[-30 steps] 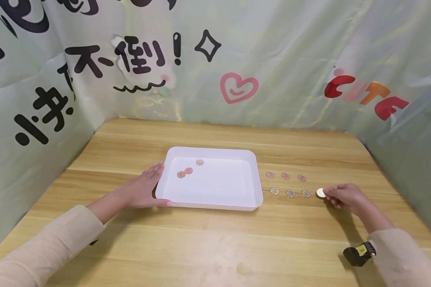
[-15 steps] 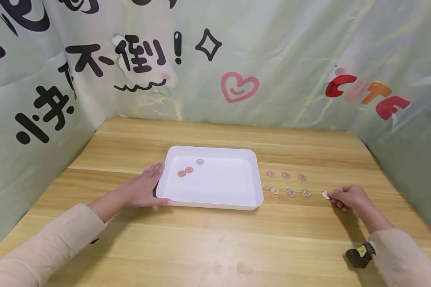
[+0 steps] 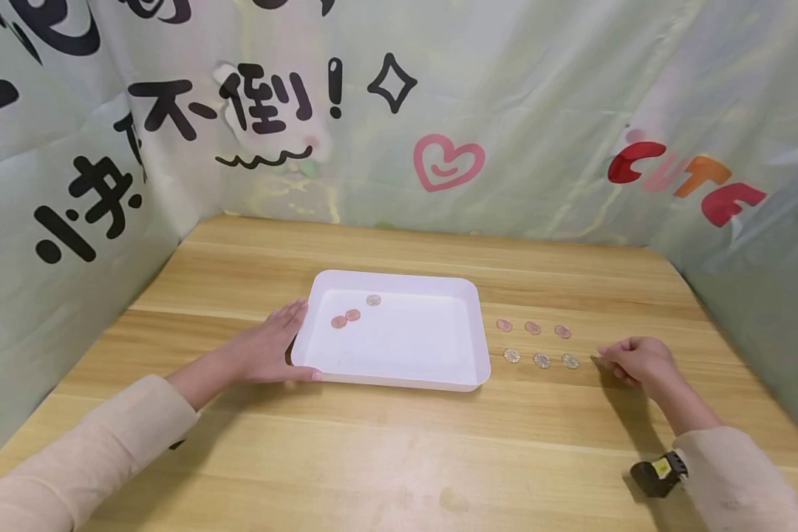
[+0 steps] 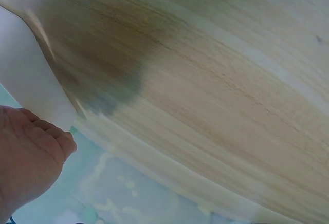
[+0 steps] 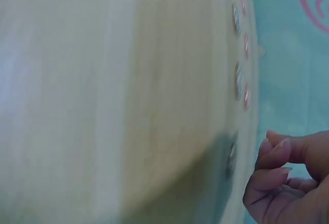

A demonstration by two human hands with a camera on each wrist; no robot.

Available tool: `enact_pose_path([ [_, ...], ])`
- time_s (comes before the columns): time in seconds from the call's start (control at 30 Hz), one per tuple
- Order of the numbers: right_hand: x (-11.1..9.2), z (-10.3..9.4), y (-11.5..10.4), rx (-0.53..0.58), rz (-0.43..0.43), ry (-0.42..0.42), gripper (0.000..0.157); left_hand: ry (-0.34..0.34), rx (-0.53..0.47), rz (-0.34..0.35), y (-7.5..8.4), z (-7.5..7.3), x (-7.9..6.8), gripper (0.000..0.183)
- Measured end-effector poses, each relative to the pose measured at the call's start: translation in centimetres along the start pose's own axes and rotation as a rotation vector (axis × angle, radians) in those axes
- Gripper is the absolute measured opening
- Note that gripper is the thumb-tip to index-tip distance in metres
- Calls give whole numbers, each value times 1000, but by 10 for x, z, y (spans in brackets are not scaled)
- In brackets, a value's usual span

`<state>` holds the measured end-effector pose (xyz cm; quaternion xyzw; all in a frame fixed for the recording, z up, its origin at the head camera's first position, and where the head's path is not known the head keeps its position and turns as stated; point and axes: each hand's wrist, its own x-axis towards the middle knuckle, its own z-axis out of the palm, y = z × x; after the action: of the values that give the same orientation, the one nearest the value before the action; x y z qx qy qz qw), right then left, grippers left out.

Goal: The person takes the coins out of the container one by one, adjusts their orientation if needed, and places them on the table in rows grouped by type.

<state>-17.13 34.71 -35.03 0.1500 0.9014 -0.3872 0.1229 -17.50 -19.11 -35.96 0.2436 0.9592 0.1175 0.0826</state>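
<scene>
The right hand has its fingertips pinched tight just past the row of three silver coins, but the fourth silver coin no longer shows its round face, so its grip probably has it turned on edge, not yet put down on the tabletop. The left hand stays spread against the white tray, with three coins inside

Centre frame, smooth plastic-looking tray, soft sheen! Right of it, shiny metallic coins. Wood-grain tabletop, glossy patch lower centre. Top, creased cloth-like backdrop; lower corners, matt fabric sleeves.
</scene>
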Motion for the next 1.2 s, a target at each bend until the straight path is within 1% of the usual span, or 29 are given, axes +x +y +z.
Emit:
enact_pose_path([
  [0.13, -1, 9, -17, -6, -93, -14, 24, 5, 6, 7, 0, 0, 1, 113],
  [0.27, -2, 19, -33, 24, -147, -26, 27, 5, 9, 8, 1, -1, 1, 113],
  [0.4, -4, 29, -51, 93, -189, -27, 27, 2, 11, 6, 1, -1, 2, 113],
  [0.57, -6, 43, -71, 193, -253, -31, 18, 2, 22, 3, 1, 0, 2, 113],
  [0.7, -7, 54, -86, 258, -301, -36, 16, -3, 15, -16, 0, 0, 2, 114],
  [0.8, -9, 62, -96, 284, -333, -43, 18, -4, 13, -22, 0, 0, 1, 114],
  [0.93, -11, 74, -108, 316, -370, -68, 20, -1, 18, -12, 0, 0, 2, 113],
  [1.07, -10, 87, -120, 354, -382, -100, 20, -6, 20, -14, -1, 0, 2, 114],
  [1.2, -8, 100, -131, 375, -390, -117, 16, -10, 18, -19, 0, 1, 2, 114],
])
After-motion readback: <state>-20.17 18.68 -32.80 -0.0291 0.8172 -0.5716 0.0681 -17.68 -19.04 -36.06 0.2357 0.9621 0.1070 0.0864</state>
